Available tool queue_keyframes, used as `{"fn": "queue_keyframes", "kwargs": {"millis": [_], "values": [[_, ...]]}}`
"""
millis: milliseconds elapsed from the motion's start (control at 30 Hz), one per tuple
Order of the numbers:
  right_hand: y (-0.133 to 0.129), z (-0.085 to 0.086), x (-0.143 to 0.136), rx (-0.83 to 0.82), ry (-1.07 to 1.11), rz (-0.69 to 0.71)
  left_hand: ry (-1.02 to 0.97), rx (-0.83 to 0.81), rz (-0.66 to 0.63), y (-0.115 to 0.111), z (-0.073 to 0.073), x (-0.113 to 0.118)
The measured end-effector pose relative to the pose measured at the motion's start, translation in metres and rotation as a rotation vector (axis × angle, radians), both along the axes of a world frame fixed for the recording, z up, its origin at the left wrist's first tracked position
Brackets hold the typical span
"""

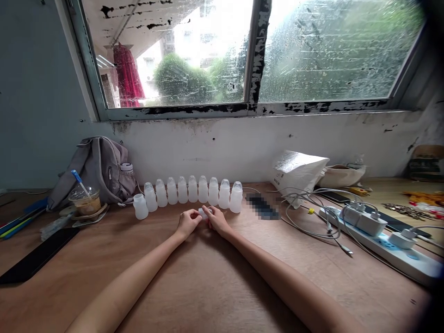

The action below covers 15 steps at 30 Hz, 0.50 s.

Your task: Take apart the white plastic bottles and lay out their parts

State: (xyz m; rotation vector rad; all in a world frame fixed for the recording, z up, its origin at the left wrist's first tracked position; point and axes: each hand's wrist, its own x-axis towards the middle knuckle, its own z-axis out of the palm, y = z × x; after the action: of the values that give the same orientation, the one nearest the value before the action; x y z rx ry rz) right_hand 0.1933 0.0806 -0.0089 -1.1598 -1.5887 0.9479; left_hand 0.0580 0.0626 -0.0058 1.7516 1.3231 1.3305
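Note:
My left hand (188,224) and my right hand (216,220) meet over the middle of the table, fingers closed in a pinch. Between them is a small whitish, partly clear piece (203,212), perhaps a bottle top; the fingers hide much of it. Just beyond the hands stands a curved row of several frosted white baby bottles (172,192), most with clear domed covers. At the row's left end, one uncovered baby bottle (140,207) shows a bare neck and stands slightly nearer to me. The rightmost covered bottle (236,198) is upright beyond my right hand.
To the left are a grey backpack (104,171), a drink cup with a straw (85,201) and a black flat object (40,256). On the right lie tangled cables (312,222), a white power strip (385,245) and a white bag (298,173). A wall with a window stands behind.

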Motion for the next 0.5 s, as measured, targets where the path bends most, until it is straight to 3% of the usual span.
{"fn": "queue_keyframes", "kwargs": {"millis": [267, 500], "values": [[-0.0007, 0.0014, -0.0009, 0.058, -0.101, -0.108, 0.036, 0.031, -0.007, -0.0047, 0.0046, 0.0004], [-0.0021, 0.0024, 0.0011, 0.083, -0.148, -0.078, -0.002, -0.035, -0.064, -0.0049, 0.0040, 0.0007]]}}
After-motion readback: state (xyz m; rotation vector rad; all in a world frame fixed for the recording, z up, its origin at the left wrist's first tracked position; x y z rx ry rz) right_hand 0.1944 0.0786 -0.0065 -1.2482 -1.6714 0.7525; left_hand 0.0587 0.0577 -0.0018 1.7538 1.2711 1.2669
